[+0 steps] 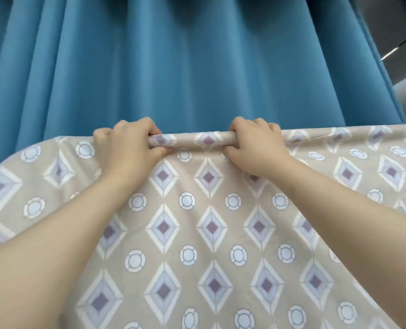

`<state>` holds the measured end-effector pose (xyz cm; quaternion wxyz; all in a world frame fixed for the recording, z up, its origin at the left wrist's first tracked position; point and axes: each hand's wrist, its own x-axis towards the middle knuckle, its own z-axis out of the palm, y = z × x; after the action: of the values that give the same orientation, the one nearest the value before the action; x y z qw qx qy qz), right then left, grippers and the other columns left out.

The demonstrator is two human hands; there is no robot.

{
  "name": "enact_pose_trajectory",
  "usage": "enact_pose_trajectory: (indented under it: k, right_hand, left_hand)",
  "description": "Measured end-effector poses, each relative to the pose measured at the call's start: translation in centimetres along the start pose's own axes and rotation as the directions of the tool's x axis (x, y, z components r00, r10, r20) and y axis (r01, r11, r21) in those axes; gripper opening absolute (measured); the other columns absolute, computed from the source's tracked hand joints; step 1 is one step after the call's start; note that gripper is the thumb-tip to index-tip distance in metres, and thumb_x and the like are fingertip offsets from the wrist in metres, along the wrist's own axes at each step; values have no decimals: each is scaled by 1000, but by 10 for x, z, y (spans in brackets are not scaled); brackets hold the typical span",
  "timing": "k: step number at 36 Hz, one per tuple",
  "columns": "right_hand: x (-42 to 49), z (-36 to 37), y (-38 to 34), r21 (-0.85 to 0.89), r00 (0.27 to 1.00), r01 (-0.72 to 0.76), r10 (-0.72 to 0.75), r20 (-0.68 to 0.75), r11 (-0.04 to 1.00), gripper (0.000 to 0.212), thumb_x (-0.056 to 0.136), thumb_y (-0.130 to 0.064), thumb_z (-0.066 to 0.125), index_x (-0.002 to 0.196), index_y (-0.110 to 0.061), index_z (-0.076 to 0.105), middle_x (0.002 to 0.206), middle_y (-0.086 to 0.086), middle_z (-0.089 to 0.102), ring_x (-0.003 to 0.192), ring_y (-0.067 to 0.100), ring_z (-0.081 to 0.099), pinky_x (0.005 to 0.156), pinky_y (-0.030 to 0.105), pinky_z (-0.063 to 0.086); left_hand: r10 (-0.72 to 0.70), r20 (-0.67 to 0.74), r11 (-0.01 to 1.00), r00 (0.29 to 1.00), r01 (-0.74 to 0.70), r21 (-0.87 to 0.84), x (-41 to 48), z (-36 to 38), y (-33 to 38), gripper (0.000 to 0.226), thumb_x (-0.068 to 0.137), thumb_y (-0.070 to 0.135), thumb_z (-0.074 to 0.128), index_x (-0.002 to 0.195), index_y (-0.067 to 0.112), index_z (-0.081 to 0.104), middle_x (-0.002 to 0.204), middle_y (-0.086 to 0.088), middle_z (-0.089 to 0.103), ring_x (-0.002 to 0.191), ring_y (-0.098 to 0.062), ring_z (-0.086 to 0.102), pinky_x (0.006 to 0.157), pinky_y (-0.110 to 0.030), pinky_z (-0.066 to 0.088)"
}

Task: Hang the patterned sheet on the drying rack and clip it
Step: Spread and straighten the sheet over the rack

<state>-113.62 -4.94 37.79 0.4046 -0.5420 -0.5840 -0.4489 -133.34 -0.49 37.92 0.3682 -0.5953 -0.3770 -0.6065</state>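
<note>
The patterned sheet (211, 233), beige with purple diamonds and pale circles, is draped over a horizontal bar and fills the lower half of the head view. Between my hands the cloth wraps round the bar as a covered roll (192, 141); the bar itself is hidden under it. My left hand (128, 148) grips the wrapped bar left of centre, fingers curled over the top and thumb underneath. My right hand (256, 144) grips it the same way a little to the right. No clip is in view.
A blue pleated curtain (173, 67) hangs close behind the bar across most of the view. At the upper right a grey ceiling or wall (401, 32) shows past the curtain's edge. The sheet's top edge drops away at the left.
</note>
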Motion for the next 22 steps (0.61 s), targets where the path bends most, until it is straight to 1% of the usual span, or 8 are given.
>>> enact_pose_trajectory:
  k: [2,4,7,9,11,13,17,22]
  right_hand:
    - [4,-3,-20,60,997,39,-43,69,997,34,95,-42,37,116,-18,50,114,0,58,111,24,45,93,38,26]
    - [8,-6,-33,123,992,61,-73,101,991,36,97,-43,30,116,-23,53,113,-2,60,110,22,47,93,38,25]
    - [13,-8,-36,184,992,50,-70,105,982,32,99,-38,31,115,-26,56,111,-4,63,109,21,50,86,34,23]
    - [15,-9,-36,223,994,42,-64,94,974,29,98,-37,37,114,-26,58,112,-4,64,108,21,52,85,33,24]
    - [15,-9,-36,255,995,46,-69,79,966,28,96,-38,43,112,-24,60,111,-4,65,108,22,53,88,33,28]
    - [13,-6,-38,261,995,59,-77,62,963,27,94,-38,46,112,-23,60,110,-3,66,108,22,54,90,33,29]
    - [9,0,-37,235,996,88,-88,-10,968,27,93,-39,49,111,-23,59,102,-4,65,104,21,53,83,33,29]
    - [7,3,-39,179,991,127,-116,-68,976,23,90,-40,54,104,-21,52,98,-5,59,102,21,50,80,34,29]
  left_hand:
    - [1,-79,1000,997,1,26,-3,2,3,19,79,41,65,85,23,60,82,3,60,98,-22,49,82,-35,22]
    - [9,-94,999,996,-5,35,-5,2,5,17,80,40,65,84,25,58,86,3,63,99,-21,47,81,-35,20]
    - [67,22,998,998,-67,12,-2,-2,-3,30,78,54,62,88,27,54,87,9,56,101,-19,44,81,-35,21]
    - [79,108,996,991,-82,30,2,-10,-12,40,82,63,43,91,27,56,87,11,53,103,-19,42,80,-36,21]
    - [32,188,985,982,-63,160,9,-19,-21,53,89,60,20,90,26,60,84,9,59,106,-20,42,82,-37,22]
    - [-20,304,969,953,-57,241,15,-28,-31,57,93,55,12,91,27,61,80,7,59,108,-19,42,85,-37,21]
    - [7,430,1000,903,-17,22,18,-38,-53,26,95,48,33,100,34,55,96,13,60,109,-16,50,91,-34,22]
    - [71,350,997,934,-67,-22,13,-41,-54,24,89,40,54,108,25,59,77,18,44,96,-14,44,91,-36,32]
